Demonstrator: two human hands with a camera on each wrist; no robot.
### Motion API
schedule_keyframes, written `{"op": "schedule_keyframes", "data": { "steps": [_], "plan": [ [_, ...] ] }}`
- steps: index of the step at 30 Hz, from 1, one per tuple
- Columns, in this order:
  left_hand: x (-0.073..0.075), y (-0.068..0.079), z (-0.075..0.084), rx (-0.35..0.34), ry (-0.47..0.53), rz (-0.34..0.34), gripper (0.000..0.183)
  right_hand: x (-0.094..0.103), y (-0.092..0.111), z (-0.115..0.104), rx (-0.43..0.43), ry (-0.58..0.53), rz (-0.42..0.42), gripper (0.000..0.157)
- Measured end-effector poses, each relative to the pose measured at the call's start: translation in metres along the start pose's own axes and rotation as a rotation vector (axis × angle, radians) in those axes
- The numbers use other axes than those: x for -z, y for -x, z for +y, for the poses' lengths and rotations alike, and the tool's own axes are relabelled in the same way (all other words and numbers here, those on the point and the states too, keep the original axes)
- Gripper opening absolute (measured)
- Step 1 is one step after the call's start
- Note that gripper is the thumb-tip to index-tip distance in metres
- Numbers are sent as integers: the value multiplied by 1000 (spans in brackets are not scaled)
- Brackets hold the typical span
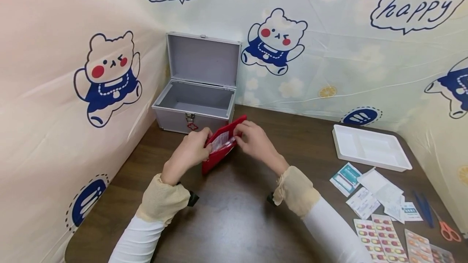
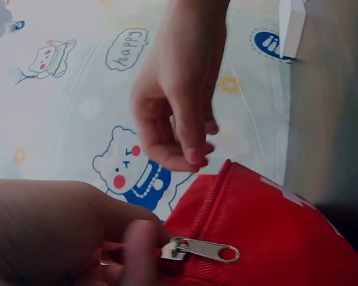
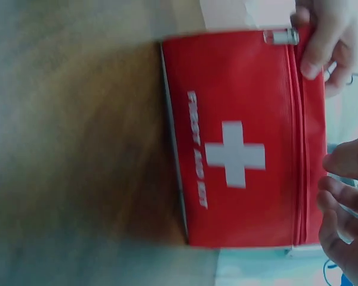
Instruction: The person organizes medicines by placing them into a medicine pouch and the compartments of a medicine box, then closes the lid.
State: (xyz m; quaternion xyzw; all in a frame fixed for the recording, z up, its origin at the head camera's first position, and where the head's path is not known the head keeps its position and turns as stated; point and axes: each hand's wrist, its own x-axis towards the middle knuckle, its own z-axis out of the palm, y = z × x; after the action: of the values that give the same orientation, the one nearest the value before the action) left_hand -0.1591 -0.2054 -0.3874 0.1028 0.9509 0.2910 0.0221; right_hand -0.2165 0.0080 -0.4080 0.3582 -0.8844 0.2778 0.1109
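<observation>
A red first aid pouch [image 1: 213,162] is held upright above the table, its zipped top open. Pale, clear-wrapped contents [image 1: 220,141] show inside; their kind cannot be made out. My left hand [image 1: 191,149] pinches the pouch's rim beside the metal zipper pull [image 2: 212,249]. At the other end of the opening is my right hand [image 1: 254,141], its fingers loosely bent by the rim. No item shows between those fingers in the left wrist view. The pouch's front, with a white cross [image 3: 234,155], faces the right wrist camera.
Behind the pouch stands a silver case [image 1: 172,117] with its lid raised. To the right are a white divided tray [image 1: 345,158], several paper packets [image 1: 363,203], pill blister packs [image 1: 389,236], blue tweezers [image 1: 424,208] and orange-handled scissors [image 1: 449,231]. A patterned cloth [image 1: 318,64] hangs behind.
</observation>
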Motion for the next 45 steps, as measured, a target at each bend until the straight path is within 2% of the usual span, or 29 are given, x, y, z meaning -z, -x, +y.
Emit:
{"op": "schedule_keyframes", "data": {
  "steps": [6, 10, 13, 16, 19, 22, 28, 32, 34, 40, 45],
  "plan": [
    [6, 0, -2, 28, 59, -32, 25, -18, 13, -13, 15, -55, -75, 4],
    [7, 0, 1, -10, 53, 7, 24, -33, 19, -27, -16, -108, -135, 11],
    [5, 1, 6, -54, 23, 44, 21, -42, 21, -40, -50, -161, -123, 17],
    [3, 1, 10, -83, 3, 40, 19, -49, 21, -51, -87, -190, -49, 16],
    [2, 2, 11, -89, 10, 9, 18, -54, 23, -56, -123, -217, 17, 12],
    [3, 2, 9, -92, 32, -26, 19, -57, 24, -56, -109, -235, 36, 9],
    [11, 2, 0, -141, 80, -126, 28, -55, 26, -50, 7, -265, -30, 3],
    [16, 4, -7, -183, 50, -213, 33, -55, 27, -49, 24, -281, -70, 5],
    [18, 5, -9, -201, 19, -244, 30, -55, 27, -49, 27, -279, -68, 6],
    [18, 6, -9, -229, -59, -259, 8, -54, 26, -48, 24, -231, -36, 13],
    [18, 5, -8, -223, -84, -260, 8, -53, 27, -45, 4, -174, -18, 13]
  ]
}}
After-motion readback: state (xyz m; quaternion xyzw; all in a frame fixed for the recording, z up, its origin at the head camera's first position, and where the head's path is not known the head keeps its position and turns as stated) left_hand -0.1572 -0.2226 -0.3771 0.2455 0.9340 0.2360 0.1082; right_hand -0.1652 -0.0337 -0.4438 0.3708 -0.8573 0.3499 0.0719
